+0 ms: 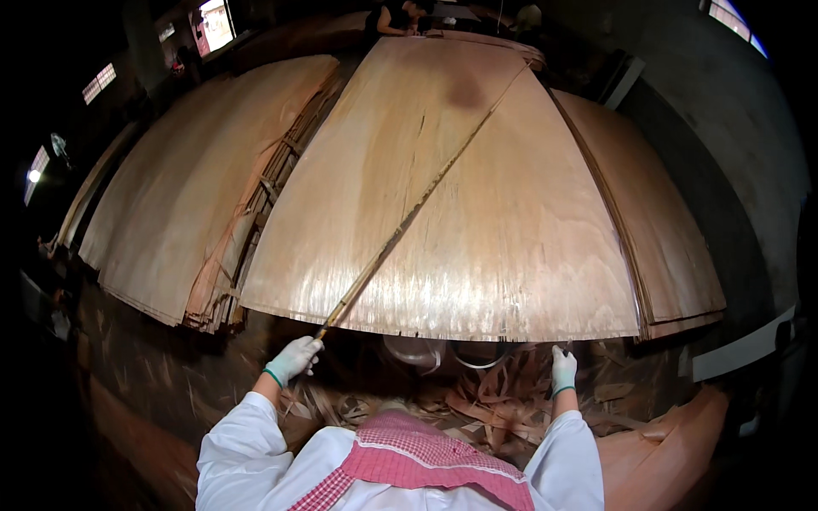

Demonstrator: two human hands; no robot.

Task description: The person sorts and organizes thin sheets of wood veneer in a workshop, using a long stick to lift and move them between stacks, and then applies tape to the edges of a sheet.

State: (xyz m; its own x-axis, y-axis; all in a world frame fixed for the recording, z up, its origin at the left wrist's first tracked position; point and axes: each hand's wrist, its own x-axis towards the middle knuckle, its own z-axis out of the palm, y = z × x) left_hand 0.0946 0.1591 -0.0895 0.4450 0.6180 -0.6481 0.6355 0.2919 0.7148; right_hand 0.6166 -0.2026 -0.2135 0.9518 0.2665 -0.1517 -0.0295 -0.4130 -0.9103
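Observation:
My left hand (296, 358), in a white glove with a green cuff, is closed round the near end of a long, thin bamboo pole (407, 223). The pole slants away to the far right across a broad, pale wood veneer sheet (503, 230) that tops a stack in front of me. Just below the near edge of this sheet, toward its right corner, is my right hand (563, 371), gloved the same way. Its fingers look closed at a small dark thing by the edge; I cannot make out what it is.
More veneer stacks lie to the left (196, 170) and right (652, 204), the left one with ragged edges. Torn veneer scraps (503, 400) litter the floor around me. At the far end, another person (396, 19) leans over the stack. A grey wall (724, 111) runs along the right.

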